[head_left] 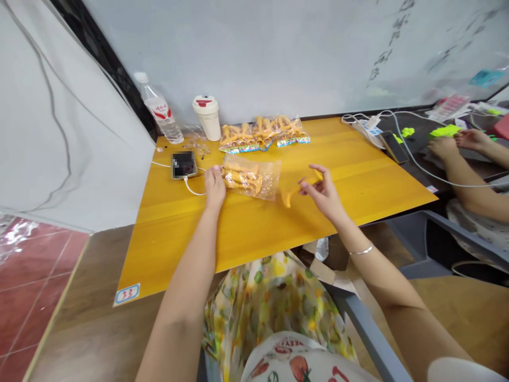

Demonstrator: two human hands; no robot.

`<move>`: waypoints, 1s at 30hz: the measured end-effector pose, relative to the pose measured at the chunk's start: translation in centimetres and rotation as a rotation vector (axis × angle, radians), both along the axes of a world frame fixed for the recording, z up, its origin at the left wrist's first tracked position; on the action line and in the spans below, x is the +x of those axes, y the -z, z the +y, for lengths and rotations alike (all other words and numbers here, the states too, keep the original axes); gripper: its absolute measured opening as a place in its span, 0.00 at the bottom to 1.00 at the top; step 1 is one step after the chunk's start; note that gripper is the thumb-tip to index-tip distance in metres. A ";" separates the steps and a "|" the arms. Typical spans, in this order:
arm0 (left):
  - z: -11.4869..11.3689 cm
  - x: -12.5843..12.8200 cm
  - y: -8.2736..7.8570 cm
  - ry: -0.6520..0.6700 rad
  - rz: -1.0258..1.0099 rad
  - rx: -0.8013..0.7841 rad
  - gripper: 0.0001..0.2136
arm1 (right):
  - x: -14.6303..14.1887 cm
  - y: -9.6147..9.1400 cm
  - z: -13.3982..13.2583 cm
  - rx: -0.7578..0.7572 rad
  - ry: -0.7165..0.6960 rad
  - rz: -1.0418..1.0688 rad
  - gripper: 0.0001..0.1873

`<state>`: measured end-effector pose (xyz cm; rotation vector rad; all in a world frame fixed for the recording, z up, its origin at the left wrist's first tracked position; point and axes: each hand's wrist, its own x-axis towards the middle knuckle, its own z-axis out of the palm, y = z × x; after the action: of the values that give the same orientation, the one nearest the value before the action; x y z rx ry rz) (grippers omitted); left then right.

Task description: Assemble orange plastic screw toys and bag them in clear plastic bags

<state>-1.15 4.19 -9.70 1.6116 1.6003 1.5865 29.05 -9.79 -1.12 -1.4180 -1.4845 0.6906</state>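
My left hand (214, 187) grips the left end of a clear plastic bag (271, 180) lying on the table. Inside the bag are several orange-yellow plastic pieces (242, 179), long and bunched together. To the right of the bag, my right hand (324, 197) is raised a little over the table, with thumb and fingers closed on a single orange-yellow plastic piece (288, 198). This piece is slender with a curved end pointing left toward the bag; the fingers cover part of it, and its exact kind is unclear.
Filled packets (260, 133) of similar orange pieces line the back edge of the yellow table (254, 239). A water bottle (161, 114), a lidded cup (207, 118) and a cabled device (183, 165) stand at left. Another person's hands (457, 146) handle bright green pieces at right.
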 end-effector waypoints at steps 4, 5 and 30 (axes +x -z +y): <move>0.0 -0.1 0.0 0.015 0.015 0.000 0.30 | 2.0 2.2 2.2 -0.003 0.100 0.222 0.34; -0.1 -0.1 0.0 0.014 0.011 -0.004 0.30 | 2.0 2.7 2.7 -0.013 0.105 0.247 0.34; -0.6 0.1 -0.4 0.005 -0.041 -0.083 0.29 | -5.6 4.8 9.7 0.143 -0.370 -0.209 0.22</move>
<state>-1.00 3.55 -9.31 1.5297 1.6174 1.5200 23.46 -0.13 -5.91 -1.1441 -1.9497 0.6567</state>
